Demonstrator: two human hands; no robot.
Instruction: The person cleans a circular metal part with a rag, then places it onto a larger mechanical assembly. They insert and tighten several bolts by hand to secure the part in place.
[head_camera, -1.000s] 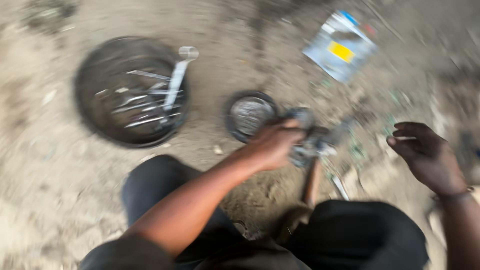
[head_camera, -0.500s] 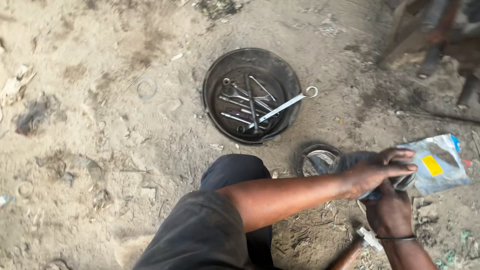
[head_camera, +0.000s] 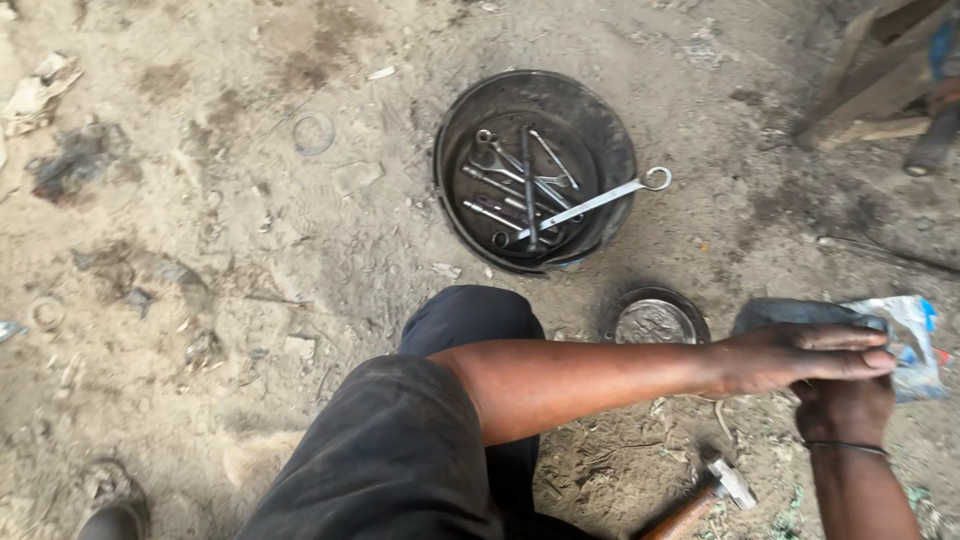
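My left hand (head_camera: 800, 355) reaches across my knee and lies with fingers stretched over a dark grey block (head_camera: 790, 312) at the right. My right hand (head_camera: 845, 410), with a thin band at the wrist, is just beneath it and closes on the block from below. A crumpled plastic packet (head_camera: 912, 340) sits right behind the block. A small round metal dish (head_camera: 655, 322) lies on the dirt just left of my hands.
A black round pan (head_camera: 450, 150) holds several wrenches, and one long wrench (head_camera: 600, 205) sticks out over its rim. A hammer (head_camera: 705, 498) lies by my right forearm. Wooden planks (head_camera: 880, 85) stand at the top right. A thin ring (head_camera: 313, 132) lies on the sandy ground.
One second ago my right hand was apart and open at the right; it has since joined my left hand on the block. My view has swung left and steadied.
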